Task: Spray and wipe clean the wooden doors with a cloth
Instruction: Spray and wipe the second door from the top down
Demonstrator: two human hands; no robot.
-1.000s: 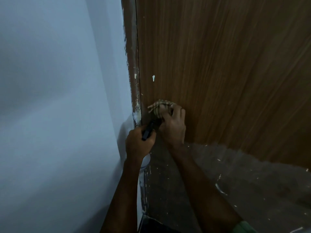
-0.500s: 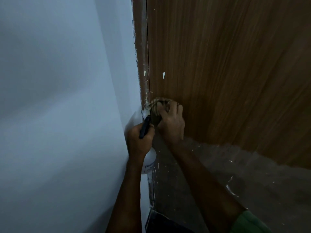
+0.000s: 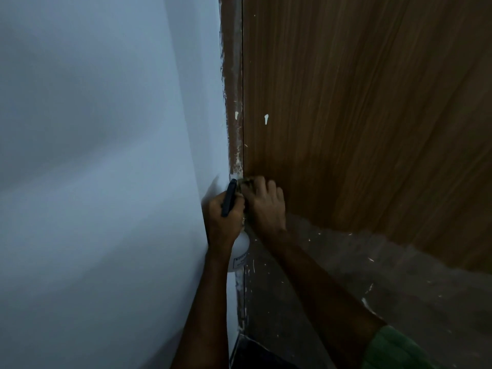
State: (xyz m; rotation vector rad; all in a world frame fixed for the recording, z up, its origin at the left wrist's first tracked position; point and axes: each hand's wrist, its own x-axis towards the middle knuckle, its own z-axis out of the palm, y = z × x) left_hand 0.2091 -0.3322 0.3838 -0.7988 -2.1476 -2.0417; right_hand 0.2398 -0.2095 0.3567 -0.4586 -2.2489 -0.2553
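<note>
Left hand (image 3: 225,218): grip wrapped around white spray bottle (image 3: 239,251), black trigger head above the knuckles. Right hand (image 3: 266,206): just beside that grip, fingers seemingly curled over checked cloth (image 3: 243,182), pressing it on wooden door (image 3: 359,115)'s lower left edge. Beyond: paint-flecked door frame (image 3: 233,102).

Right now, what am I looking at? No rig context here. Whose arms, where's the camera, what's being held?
There is no machine: the single picture comes from a camera worn on a person's head, looking down at their own two hands. The left hand grips a white spray bottle with a dark trigger head. The right hand presses a crumpled cloth against the wooden door, low down by its left edge. Beside it runs the door frame, smeared with pale paint, then a white wall. A small paint drip sits on the door above the hands.
</note>
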